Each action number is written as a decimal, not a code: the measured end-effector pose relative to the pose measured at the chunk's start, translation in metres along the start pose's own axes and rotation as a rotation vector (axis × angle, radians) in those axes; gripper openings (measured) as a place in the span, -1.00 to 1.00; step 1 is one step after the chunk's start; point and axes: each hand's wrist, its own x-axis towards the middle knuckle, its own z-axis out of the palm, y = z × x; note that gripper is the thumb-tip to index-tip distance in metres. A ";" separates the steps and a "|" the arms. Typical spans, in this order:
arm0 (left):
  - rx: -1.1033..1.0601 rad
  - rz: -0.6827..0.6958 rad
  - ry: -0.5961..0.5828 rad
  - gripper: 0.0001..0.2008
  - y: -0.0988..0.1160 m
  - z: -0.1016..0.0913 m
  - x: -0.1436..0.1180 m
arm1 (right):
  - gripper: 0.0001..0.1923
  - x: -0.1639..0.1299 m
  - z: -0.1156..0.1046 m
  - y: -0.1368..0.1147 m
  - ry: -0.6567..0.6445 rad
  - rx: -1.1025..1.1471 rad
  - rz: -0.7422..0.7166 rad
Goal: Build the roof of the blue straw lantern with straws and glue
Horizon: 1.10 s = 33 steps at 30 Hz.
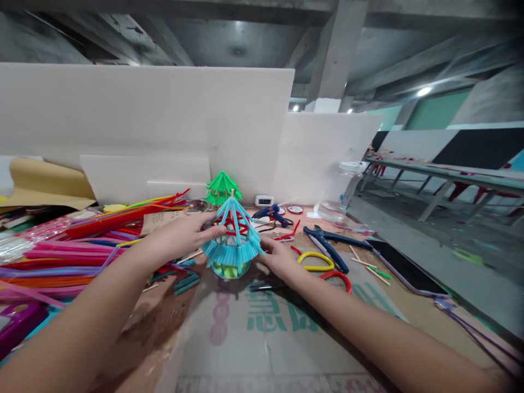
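Observation:
A small light-blue pavilion model (pixel 233 254) of fuzzy craft stems stands upright on printed cardboard, with an open-framed peak, a blue skirt-like eave and a yellow-green base. My left hand (pixel 200 229) grips its upper left side, thumb across the frame and fingers partly hidden behind. At the right edge of the eave, my right hand (pixel 278 259) has its fingers closed on the model; their tips are partly hidden. Scissors with yellow and red handles (pixel 317 263) lie close to the right hand. Short blue cut stems (pixel 187 282) lie left of the model.
Bundles of coloured stems (pixel 77 254) cover the left side. Behind stand a green-roofed model (pixel 223 188), a small digital clock (pixel 264 201) and a blue glue gun (pixel 272 214). Blue-handled pliers (pixel 331 245), a phone (pixel 403 267) and a plastic jar (pixel 344 188) are at right.

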 end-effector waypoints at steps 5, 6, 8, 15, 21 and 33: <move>-0.076 0.043 -0.076 -0.56 0.010 -0.009 -0.006 | -0.80 -0.002 0.005 -0.003 0.033 0.139 0.001; -0.108 0.037 -0.078 -0.57 0.011 -0.012 -0.008 | -0.81 -0.003 0.005 -0.004 0.068 0.140 -0.028; -0.189 0.016 -0.052 -0.57 0.014 -0.018 -0.011 | -0.83 -0.006 0.002 -0.004 0.149 0.114 -0.095; -0.333 -0.032 0.282 -0.58 0.027 -0.017 -0.009 | -0.73 -0.014 -0.006 -0.002 0.196 -0.061 -0.222; -0.423 0.126 0.236 -0.63 0.032 -0.006 -0.004 | -0.82 -0.017 -0.002 -0.004 0.247 -0.026 -0.231; -0.524 0.158 0.226 -0.75 0.040 -0.003 -0.004 | -0.85 -0.017 -0.003 0.000 0.232 -0.038 -0.270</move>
